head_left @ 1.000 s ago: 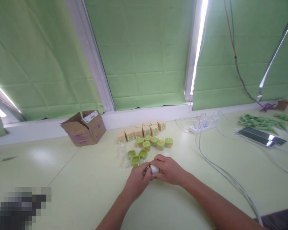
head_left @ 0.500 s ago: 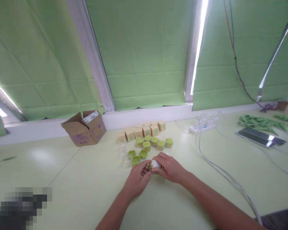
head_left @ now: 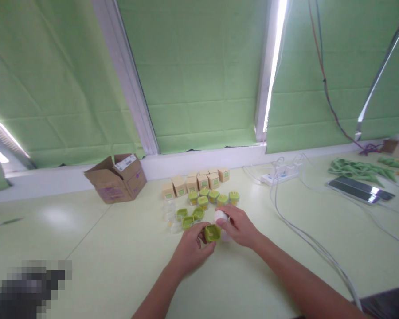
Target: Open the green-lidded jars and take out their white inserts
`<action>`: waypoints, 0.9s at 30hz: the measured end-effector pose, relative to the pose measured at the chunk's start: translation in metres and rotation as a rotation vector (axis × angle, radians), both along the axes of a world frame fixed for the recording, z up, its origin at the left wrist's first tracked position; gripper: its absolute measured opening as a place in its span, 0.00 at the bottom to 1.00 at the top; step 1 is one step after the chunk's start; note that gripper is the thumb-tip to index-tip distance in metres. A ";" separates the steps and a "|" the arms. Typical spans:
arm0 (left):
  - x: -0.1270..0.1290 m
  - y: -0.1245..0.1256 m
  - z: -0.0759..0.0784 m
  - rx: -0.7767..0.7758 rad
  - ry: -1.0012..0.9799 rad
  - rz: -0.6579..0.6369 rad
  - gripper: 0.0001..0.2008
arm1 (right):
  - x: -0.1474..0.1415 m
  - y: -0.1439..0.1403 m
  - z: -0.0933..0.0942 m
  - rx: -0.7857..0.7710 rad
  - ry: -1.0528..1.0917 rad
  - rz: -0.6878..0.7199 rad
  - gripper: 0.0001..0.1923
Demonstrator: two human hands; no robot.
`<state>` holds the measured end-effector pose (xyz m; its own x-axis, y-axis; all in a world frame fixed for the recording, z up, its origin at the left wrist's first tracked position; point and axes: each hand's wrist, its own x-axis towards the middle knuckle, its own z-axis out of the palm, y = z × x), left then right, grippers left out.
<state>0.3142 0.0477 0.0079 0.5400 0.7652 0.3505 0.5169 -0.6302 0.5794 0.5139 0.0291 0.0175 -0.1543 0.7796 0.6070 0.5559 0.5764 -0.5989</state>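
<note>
Your left hand [head_left: 189, 250] grips a green lid [head_left: 212, 232] in its fingers, just above the tabletop [head_left: 86, 248]. Your right hand [head_left: 241, 226] fingers close on a white jar [head_left: 220, 216], beside the lid, near the loose green lids [head_left: 189, 217].

Daylight seeps through the pale green fabric blinds [head_left: 199, 84] and burns white in the gaps between them, tinting everything green. A soft glare patch sits on the glossy cream table [head_left: 55, 216]. Shadows are faint. The view bows at the edges, looks slightly soft, and a pixelated grey block [head_left: 28, 288] masks the lower left corner.
</note>
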 end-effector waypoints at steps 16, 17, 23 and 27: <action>-0.006 0.007 -0.004 0.070 0.020 0.047 0.20 | 0.062 0.025 -0.015 -0.446 -0.410 -0.514 0.15; -0.006 0.007 -0.004 0.070 0.018 0.048 0.20 | 0.062 0.024 -0.017 -0.481 -0.450 -0.497 0.15; -0.006 0.009 -0.007 0.028 -0.039 0.026 0.23 | 0.062 0.022 -0.018 -0.581 -0.565 -0.466 0.21; -0.006 0.008 -0.008 0.014 -0.078 0.012 0.24 | 0.060 0.021 -0.014 -0.458 -0.542 -0.564 0.18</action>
<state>0.3086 0.0557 -0.0004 0.5012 0.7663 0.4019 0.4785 -0.6324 0.6092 0.5739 0.0498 0.0034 0.1495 0.9733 0.1740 0.9559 -0.0974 -0.2769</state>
